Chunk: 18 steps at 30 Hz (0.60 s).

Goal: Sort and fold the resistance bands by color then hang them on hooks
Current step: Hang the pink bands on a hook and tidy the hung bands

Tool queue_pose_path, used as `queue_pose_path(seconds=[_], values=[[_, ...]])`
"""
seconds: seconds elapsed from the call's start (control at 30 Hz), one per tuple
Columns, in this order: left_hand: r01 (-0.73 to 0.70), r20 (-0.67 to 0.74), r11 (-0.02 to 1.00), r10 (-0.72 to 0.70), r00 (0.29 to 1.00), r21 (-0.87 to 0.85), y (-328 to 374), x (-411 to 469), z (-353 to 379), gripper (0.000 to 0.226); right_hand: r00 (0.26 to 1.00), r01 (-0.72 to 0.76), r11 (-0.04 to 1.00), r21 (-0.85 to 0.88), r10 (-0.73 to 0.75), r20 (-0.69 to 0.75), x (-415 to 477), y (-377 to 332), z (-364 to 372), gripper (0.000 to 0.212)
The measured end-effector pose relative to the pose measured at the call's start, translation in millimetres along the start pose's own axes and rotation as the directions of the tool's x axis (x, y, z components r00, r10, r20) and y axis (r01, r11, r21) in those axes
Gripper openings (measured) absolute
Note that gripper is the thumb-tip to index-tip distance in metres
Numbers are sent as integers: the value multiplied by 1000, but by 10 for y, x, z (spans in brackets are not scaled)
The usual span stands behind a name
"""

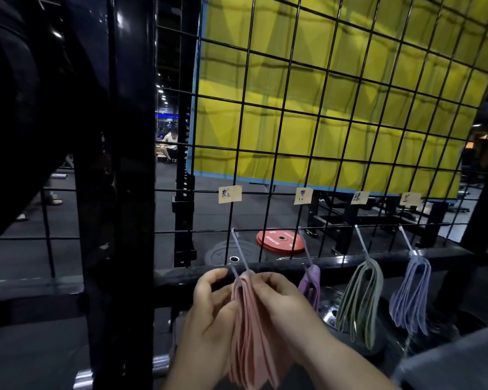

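1. Step: hanging the pink bands (251,347), top fold at the leftmost hook (238,249); can't tell if fully on.
2. Left grip (209,302) & right grip (279,296) both curl round the bundle's top, pinching it.
3. Purple bands (312,282), green bands (361,299) & blue bands (412,294) hang on 3 hooks to the right.
4. Next, prob.: seat the fold, release w/o dropping strands.
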<state>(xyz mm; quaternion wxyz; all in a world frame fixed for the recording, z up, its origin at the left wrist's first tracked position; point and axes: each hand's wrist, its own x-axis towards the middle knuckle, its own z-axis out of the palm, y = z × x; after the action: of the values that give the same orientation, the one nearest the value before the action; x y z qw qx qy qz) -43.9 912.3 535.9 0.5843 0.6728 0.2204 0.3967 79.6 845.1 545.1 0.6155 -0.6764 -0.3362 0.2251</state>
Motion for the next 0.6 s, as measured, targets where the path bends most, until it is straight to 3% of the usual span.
queue_pose_path(seconds=[0.1,0.3,0.4,0.47,0.6], values=[[-37,53,999,36,998,32,28,36,21,38,997,-46,999,13,46,59,20,4,-11,36],[-193,26,957,192,981,216,15,119,-6,14,991,-71,996,52,65,115,40,32,0,34],[-246,-28,903,273,962,351,8,189,-77,33,988,-93,994,51,86,127,50,47,53,37],[-237,19,910,245,969,339,44,211,-85,8,987,-107,993,48,100,128,74,55,79,44],[-270,57,892,268,962,361,37,218,-93,32,983,-139,990,8,137,123,130,44,65,40]])
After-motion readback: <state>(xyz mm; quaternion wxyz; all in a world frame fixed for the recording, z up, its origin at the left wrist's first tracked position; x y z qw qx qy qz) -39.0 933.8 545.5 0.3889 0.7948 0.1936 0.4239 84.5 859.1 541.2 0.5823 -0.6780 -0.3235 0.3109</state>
